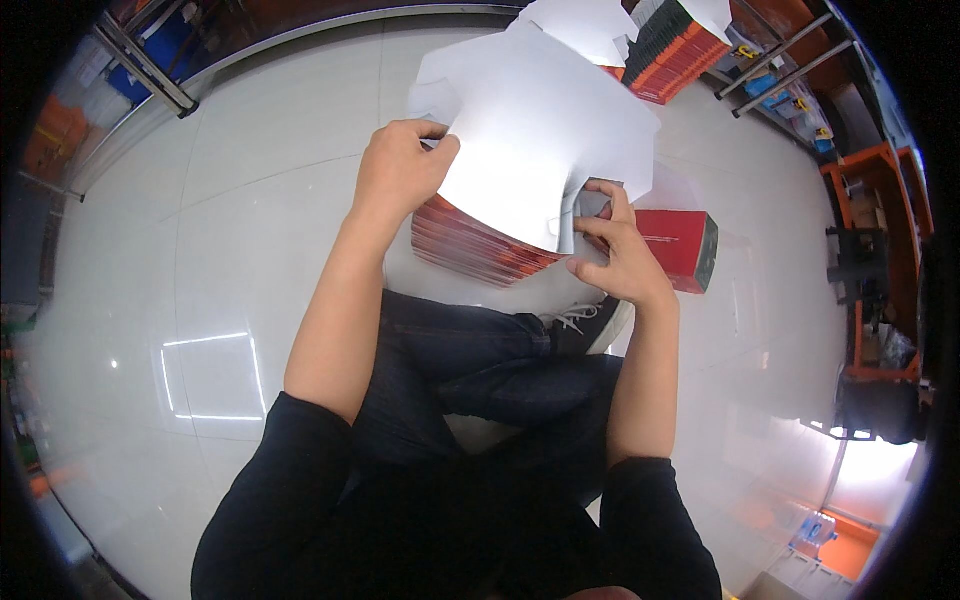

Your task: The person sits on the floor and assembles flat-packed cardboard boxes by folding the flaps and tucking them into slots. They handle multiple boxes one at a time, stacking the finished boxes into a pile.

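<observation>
In front of me on the floor stands a stack of flat cardboard box blanks (470, 245) with red-orange printed edges. Its top blank (520, 140) shows a plain white inner face. My left hand (403, 168) pinches the left edge of that blank between thumb and fingers. At the near right corner, my right hand (622, 245) grips a raised, bent flap (567, 222), with some fingers behind it. A folded red box (672, 243) with a green end lies just right of my right hand.
More stacked blanks (675, 50) with red edges stand at the far right, beside another white-topped pile (580, 28). Metal-legged racks (790, 70) border the floor. My crossed legs (470, 350) and a dark shoe (590, 325) lie close to the stack.
</observation>
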Motion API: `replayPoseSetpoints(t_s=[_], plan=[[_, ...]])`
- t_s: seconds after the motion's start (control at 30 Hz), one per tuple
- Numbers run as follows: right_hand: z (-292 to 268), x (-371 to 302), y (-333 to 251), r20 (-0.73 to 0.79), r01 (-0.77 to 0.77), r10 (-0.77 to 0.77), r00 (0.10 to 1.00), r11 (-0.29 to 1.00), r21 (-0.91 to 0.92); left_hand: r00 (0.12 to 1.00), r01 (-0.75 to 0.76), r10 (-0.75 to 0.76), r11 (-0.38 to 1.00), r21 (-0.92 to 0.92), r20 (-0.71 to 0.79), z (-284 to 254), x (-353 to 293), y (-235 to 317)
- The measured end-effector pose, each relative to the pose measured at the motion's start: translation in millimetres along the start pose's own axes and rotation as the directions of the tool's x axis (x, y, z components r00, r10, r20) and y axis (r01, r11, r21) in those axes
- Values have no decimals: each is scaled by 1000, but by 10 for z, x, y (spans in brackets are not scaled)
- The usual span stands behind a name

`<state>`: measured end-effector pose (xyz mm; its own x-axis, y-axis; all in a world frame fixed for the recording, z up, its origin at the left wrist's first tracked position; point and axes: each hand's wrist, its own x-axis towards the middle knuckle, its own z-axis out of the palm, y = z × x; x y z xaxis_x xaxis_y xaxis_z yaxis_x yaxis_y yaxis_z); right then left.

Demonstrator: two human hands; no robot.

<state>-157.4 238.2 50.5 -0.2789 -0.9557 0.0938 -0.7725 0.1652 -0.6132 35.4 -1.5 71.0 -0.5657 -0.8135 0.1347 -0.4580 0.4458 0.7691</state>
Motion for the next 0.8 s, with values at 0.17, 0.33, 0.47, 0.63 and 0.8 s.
replayPoseSetpoints(t_s=[0.17, 0.33, 0.47, 0.63, 0.8], plan=[[84, 21, 24, -77, -22, 23, 997, 1000, 16, 999, -39, 39, 999, -15, -31, 16, 23, -29], [50, 21, 42, -94, 0, 4, 996, 999, 38, 999, -2, 0, 998, 57, 35, -9, 57, -79], [60, 46, 58, -130, 27, -16, 991, 996, 83, 999, -45, 46, 996, 80, -15, 69, 71, -179], [-33, -12, 19, -175, -108, 144, 974, 974, 197, 999, -53, 53, 987, 150, 2, 53, 38, -125], [-589, -237, 485, -644, -415, 343, 684, 909, 43, 998, -35, 26, 990, 140, 64, -31, 33, -122]])
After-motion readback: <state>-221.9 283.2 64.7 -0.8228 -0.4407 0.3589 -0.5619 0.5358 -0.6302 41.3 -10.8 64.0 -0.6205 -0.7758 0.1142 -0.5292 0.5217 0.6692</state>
